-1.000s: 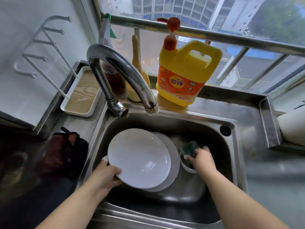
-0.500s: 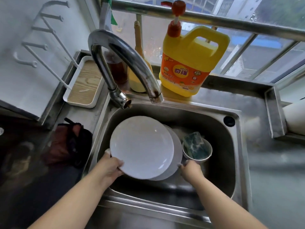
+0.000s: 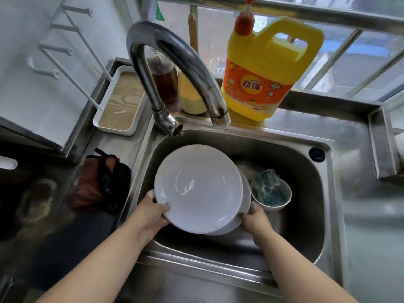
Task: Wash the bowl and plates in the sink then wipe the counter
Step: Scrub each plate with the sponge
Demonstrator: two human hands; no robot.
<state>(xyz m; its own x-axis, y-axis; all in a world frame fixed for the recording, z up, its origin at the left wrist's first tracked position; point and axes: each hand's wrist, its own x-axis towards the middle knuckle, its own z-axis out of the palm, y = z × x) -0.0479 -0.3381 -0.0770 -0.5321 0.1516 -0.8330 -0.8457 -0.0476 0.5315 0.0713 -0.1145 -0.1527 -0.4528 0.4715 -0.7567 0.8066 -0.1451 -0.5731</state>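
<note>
Round glossy white plates (image 3: 197, 186) in steel sink (image 3: 301, 178).

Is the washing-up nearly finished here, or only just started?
Early, it seems. Nothing looks finished: both plates and the bowl are in the sink, no water runs from the tap, and the sponge sits in the bowl. In hand: the left hand grips the top plate, the right hand the lower plate. Left: washing everything, then wiping the counter.
</note>
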